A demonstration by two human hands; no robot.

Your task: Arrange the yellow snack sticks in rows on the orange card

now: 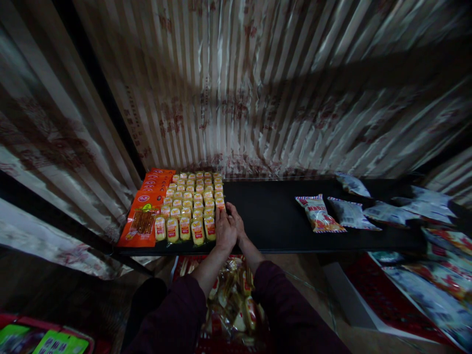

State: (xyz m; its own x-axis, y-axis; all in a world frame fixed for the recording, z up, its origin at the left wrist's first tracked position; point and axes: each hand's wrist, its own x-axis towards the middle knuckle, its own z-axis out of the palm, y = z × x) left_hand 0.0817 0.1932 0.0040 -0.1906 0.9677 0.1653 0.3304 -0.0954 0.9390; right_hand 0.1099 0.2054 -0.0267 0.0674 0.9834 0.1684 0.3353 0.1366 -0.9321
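Observation:
Rows of small wrapped snack cakes (185, 228) stand close together on the black shelf (265, 211), with yellow bodies and red labels. At the right end of these rows, my left hand (225, 231) has its fingertips closed on a wrapped cake (220, 202). My right hand (236, 222) is right beside it, its curled fingers at the same cake's right side. Both hands partly hide the cakes under them. Below the shelf edge, between my forearms, a red crate (177, 268) holds a loose heap of similar wrapped cakes (238, 300).
Orange snack packets (142, 216) overlap left of the cakes. Several puffed snack bags (319, 214) lie on the shelf's right part. More bags fill a red and white box (363, 290) at lower right. Green packets (59, 342) sit lower left. A striped curtain (236, 98) hangs behind.

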